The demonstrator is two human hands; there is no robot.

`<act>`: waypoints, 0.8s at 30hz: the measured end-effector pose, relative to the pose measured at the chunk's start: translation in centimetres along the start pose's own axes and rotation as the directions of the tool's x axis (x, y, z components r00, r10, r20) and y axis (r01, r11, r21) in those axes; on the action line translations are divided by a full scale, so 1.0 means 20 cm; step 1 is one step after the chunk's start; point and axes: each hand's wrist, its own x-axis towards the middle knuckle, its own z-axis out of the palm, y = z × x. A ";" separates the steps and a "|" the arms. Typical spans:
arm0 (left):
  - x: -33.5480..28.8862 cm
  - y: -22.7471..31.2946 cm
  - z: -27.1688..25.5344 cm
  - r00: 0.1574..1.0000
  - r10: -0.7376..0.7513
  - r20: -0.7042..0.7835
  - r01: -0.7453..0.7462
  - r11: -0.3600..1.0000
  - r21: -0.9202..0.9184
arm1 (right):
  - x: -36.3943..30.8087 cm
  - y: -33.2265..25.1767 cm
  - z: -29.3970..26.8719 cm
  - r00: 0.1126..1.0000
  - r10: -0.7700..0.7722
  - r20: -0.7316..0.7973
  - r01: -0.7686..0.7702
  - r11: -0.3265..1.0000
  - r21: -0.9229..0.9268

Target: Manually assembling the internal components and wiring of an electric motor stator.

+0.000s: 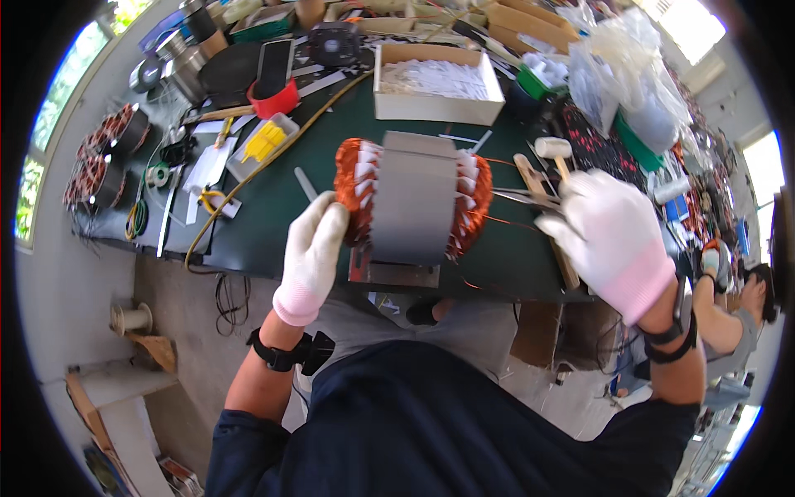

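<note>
A grey cylindrical motor stator (pixel 411 199) lies on its side at the front of the table. Orange copper windings bulge from both its ends, with white insulating strips between them. My left hand (pixel 313 248), in a white and pink glove, has its fingers closed against the left copper winding (pixel 354 186); the fingertips are partly hidden behind it. To the right, my gloved right hand (pixel 609 232) is closed around a slim two-pronged metal tool (pixel 523 197), its tips pointing at the right winding. Loose copper wires (pixel 505 221) stick out from that end.
A white-headed mallet (pixel 553 149) and a wooden stick (pixel 534 176) lie by my right hand. Behind the stator stands a white box (pixel 439 103) of paper strips. A yellow-brown tube (pixel 286 153) crosses the left side. Another person (pixel 737 319) sits far right.
</note>
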 end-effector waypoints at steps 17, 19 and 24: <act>0.02 0.00 0.04 1.000 -0.002 -0.001 0.002 0.985 -0.170 | -0.48 0.03 0.81 0.807 0.584 0.092 -0.474 0.546 0.691; 0.00 0.01 0.05 1.000 -0.021 -0.012 0.018 0.975 -0.220 | -0.42 -0.01 0.91 0.827 0.561 0.029 -0.460 0.647 0.608; 0.00 -0.04 0.05 1.000 -0.011 -0.026 0.005 0.979 -0.202 | -0.39 -0.11 1.19 0.752 0.600 -0.272 -0.449 0.769 0.454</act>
